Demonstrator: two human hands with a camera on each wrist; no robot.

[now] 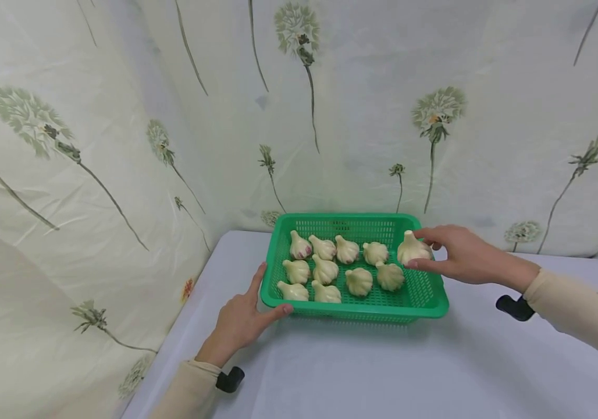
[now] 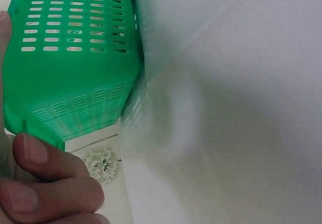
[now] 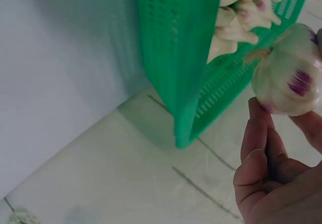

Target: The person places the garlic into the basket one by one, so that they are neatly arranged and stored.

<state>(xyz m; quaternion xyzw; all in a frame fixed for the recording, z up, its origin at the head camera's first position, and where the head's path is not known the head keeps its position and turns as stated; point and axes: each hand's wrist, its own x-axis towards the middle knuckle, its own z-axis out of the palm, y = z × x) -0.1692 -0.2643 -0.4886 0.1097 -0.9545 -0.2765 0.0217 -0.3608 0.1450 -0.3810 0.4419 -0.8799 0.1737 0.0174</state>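
Note:
In the head view, a garlic bulb (image 1: 413, 249) is pinched between the thumb and fingers of my right hand (image 1: 463, 256), above the right side of a green plastic basket (image 1: 419, 302). The right wrist view shows purple patches on this garlic bulb (image 3: 289, 75), its stem pointing toward the basket. Several more pale garlic bulbs (image 1: 325, 269) lie in the basket, mostly in its left and middle parts. My left hand (image 1: 241, 317) holds the basket's front left corner, thumb on the front rim and index finger along the left side. Its other fingers look curled in the left wrist view.
Beneath the basket is a table with a pale cloth (image 1: 341, 372). A curtain with dandelion prints (image 1: 351, 116) hangs close behind the basket and along the left edge of the table. Dark wrist devices (image 1: 516, 307) show at both sleeves.

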